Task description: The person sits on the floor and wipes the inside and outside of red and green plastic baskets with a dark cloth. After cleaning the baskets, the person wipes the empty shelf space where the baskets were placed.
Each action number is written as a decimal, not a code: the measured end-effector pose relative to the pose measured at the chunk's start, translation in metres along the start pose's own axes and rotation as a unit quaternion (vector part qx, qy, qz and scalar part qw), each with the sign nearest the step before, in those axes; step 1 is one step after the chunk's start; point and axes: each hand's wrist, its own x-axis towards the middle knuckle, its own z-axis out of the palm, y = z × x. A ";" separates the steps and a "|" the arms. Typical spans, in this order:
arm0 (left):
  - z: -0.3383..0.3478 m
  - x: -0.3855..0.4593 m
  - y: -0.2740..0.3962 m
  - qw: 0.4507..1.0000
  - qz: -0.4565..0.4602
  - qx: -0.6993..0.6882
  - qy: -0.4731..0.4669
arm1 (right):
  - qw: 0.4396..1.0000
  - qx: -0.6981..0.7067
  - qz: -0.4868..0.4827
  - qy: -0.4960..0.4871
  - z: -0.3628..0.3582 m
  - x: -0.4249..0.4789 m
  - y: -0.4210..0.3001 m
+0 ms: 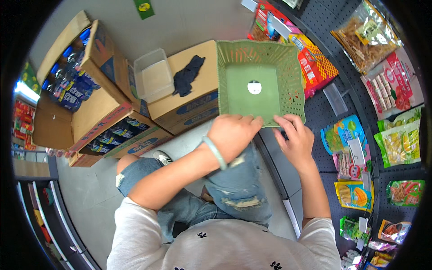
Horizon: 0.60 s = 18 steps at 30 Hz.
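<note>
A green plastic basket [248,104] with perforated walls and a scalloped rim is in front of me, its inside facing me. It holds no goods; a round white sticker [254,87] with writing is on its bottom. My left hand [233,135], with a pale green bangle [215,152] at the wrist, grips the near rim near its middle. Further right on that rim, the fingers of my right hand [295,141] grip near the corner. Part of the near wall is hidden by my fingers.
Left are cardboard cartons [101,130] with blue-capped bottles [72,81]. A clear plastic tub [153,74] and dark cloth [189,76] lie on a closed carton [209,64]. Snack packets [354,195] hang on a black pegboard rack [325,189] at right, close to my right arm.
</note>
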 end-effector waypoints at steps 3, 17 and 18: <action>-0.056 -0.035 -0.023 0.995 0.016 0.075 0.068 | 0.993 -0.011 -0.099 0.067 0.001 0.048 -0.027; -0.008 -0.142 -0.116 0.597 -0.360 -0.673 0.247 | 0.924 0.375 0.063 0.042 0.062 0.066 -0.053; -0.010 -0.137 -0.114 0.648 -0.387 -0.600 0.266 | 0.856 0.458 0.239 0.038 0.058 0.071 -0.024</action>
